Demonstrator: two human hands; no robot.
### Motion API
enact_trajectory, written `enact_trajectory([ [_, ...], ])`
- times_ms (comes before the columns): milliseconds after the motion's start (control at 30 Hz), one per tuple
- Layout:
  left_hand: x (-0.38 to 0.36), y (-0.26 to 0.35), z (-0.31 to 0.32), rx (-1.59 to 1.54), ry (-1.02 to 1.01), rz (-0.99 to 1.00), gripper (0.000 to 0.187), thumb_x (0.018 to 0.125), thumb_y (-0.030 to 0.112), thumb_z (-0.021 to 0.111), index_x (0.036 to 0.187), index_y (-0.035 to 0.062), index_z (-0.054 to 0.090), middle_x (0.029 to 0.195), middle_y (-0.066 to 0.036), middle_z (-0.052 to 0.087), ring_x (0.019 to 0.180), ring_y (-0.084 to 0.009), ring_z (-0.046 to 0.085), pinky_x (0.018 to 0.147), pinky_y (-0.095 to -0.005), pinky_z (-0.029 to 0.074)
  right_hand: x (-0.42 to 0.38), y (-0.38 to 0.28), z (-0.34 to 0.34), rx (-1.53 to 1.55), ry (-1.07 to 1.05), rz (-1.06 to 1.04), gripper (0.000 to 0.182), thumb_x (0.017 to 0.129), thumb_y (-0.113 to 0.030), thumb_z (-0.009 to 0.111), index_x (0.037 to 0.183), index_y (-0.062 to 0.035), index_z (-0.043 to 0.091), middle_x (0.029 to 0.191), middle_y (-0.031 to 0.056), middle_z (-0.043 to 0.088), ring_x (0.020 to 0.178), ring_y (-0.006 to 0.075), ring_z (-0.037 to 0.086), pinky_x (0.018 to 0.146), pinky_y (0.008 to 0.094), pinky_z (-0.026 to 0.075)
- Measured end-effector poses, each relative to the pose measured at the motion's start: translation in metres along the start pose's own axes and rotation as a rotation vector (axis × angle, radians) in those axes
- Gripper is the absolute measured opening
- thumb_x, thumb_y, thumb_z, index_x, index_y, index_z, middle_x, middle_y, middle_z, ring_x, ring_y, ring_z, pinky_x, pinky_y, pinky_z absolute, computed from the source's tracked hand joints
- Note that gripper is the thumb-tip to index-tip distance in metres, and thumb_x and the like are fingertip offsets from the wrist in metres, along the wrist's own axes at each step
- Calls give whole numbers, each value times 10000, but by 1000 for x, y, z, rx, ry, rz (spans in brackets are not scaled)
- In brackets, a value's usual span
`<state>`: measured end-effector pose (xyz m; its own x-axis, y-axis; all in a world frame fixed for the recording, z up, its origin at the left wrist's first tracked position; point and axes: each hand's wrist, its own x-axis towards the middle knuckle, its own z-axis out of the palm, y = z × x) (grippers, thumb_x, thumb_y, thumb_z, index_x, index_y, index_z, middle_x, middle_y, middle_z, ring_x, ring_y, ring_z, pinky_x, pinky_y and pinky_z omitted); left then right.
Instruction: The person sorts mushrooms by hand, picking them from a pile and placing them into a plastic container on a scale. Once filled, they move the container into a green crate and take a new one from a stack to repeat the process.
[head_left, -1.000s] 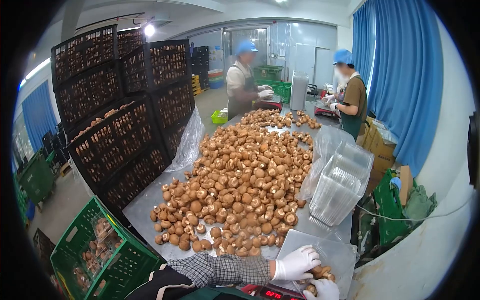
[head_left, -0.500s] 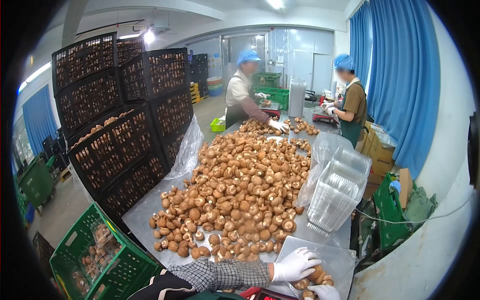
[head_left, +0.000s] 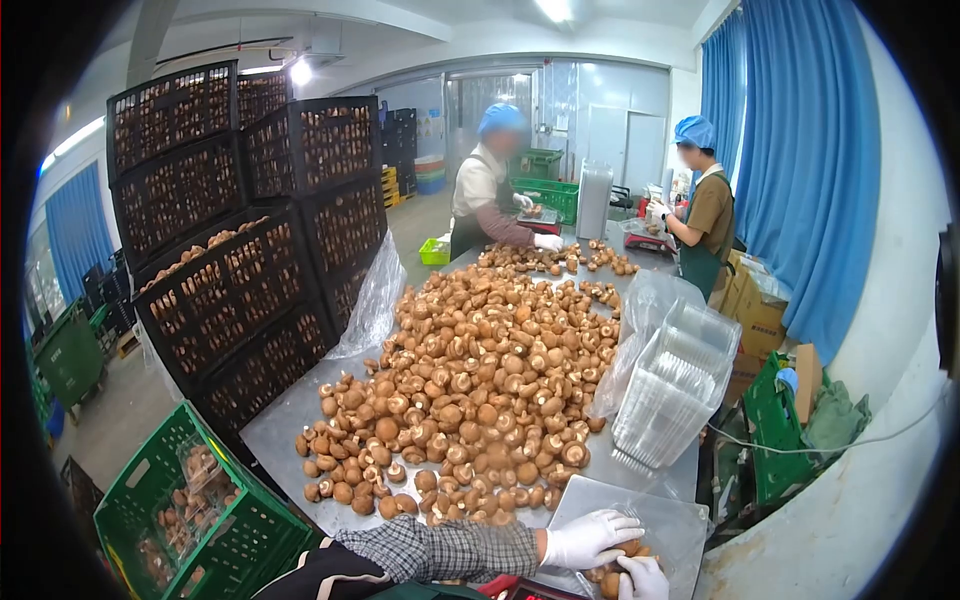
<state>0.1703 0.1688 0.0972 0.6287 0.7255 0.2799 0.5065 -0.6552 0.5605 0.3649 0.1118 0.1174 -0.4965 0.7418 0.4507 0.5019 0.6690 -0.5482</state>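
Observation:
Both of my hands wear white gloves at the bottom right of the table. My left hand (head_left: 592, 540), below a checked sleeve, lies with its fingers stretched out over a few brown mushrooms (head_left: 605, 574). Beside it, at the lower edge, my right hand (head_left: 645, 579) has its fingers bent round a mushroom in this small group. Under the hands is a clear plastic sheet or tray (head_left: 675, 520); its exact form is hard to make out. A red scale (head_left: 525, 589) with a lit display is partly cut off below my left wrist.
A large heap of mushrooms (head_left: 480, 380) covers the metal table (head_left: 290, 440). Stacked clear trays (head_left: 675, 385) stand right. Black crates (head_left: 225, 290) and a green crate (head_left: 165, 500) stand left. Two co-workers (head_left: 485, 190) (head_left: 708, 205) work at the far end.
My right hand has moved up and slightly left onto the mushrooms. My left hand has barely moved. The far left co-worker's reaching hand has drawn back from the heap.

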Motion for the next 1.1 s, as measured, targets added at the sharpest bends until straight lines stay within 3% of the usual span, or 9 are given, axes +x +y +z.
enact_trajectory([
  [167, -5, -3, 5, -54, 84, 46, 529, 841, 249, 570, 1295, 11, 440, 1250, -208, 496, 1145, -362, 468, 1028, -426, 330, -3, 10, 6, -270, 152, 3, 221, 790, -57, 595, 1011, -53, 616, 927, 147, 579, 861, 322, 573, 732, 392, 475],
  [333, -6, -5, 1, 2, 59, 97, 601, 852, 306, 570, 1339, 10, 380, 1339, -228, 410, 1207, -382, 410, 1053, -440, 297, -1, 10, -7, -50, 190, 74, 231, 785, -28, 606, 1016, -35, 608, 938, 155, 570, 877, 317, 565, 766, 377, 471],
  [533, -17, -10, -6, -70, 185, 54, 712, 833, 382, 590, 1370, -2, 323, 1410, -243, 314, 1250, -395, 362, 1051, -443, 295, -31, 79, -27, -116, 552, 425, 256, 881, -118, 573, 1084, 38, 576, 998, 153, 583, 948, 276, 547, 864, 366, 439],
  [667, -41, -22, 2, -26, 148, -85, 777, 800, 422, 612, 1372, -10, 313, 1422, -250, 291, 1250, -392, 370, 1033, -434, 319, -41, 115, -29, 559, 427, 886, 332, 931, -236, 535, 1158, 5, 528, 1021, 164, 601, 794, 222, 598, 667, 324, 500],
  [700, -44, -22, 5, -44, 102, -141, 790, 793, 429, 617, 1373, -12, 310, 1426, -251, 285, 1248, -392, 375, 1027, -431, 328, -46, 137, -29, 702, 371, 882, 413, 940, -286, 513, 1246, -16, 451, 1033, 189, 606, 742, 235, 623, 576, 301, 499],
  [900, -47, -8, -1, -137, 44, -154, 803, 808, 427, 626, 1384, -18, 288, 1444, -252, 260, 1231, -393, 403, 1031, -392, 344, -14, 108, -22, 885, 485, 865, 573, 944, -428, 433, 1339, -24, 338, 1184, 241, 532, 921, 365, 600, 770, 421, 510],
  [1000, -47, -10, 3, -270, 65, -128, 828, 792, 436, 644, 1385, -18, 288, 1443, -245, 263, 1271, -370, 365, 1053, -377, 323, -16, 128, -19, 1317, 693, 775, 654, 919, -508, 424, 1355, -29, 334, 1246, 233, 492, 973, 395, 569, 865, 467, 463],
  [1033, -53, -12, 2, -310, 87, -135, 833, 787, 439, 650, 1384, -20, 292, 1439, -242, 271, 1281, -362, 356, 1058, -372, 319, -18, 137, -17, 1343, 819, 786, 709, 899, -585, 384, 1336, -26, 386, 1185, 203, 547, 1004, 369, 558, 907, 479, 434],
  [1100, -59, -12, -3, -326, 59, -205, 827, 783, 439, 652, 1374, -25, 306, 1428, -234, 289, 1281, -346, 361, 1050, -365, 328, -24, 139, -16, 1359, 732, 597, 705, 903, -596, 356, 1304, -21, 434, 1128, 195, 578, 1010, 350, 557, 928, 473, 422],
])
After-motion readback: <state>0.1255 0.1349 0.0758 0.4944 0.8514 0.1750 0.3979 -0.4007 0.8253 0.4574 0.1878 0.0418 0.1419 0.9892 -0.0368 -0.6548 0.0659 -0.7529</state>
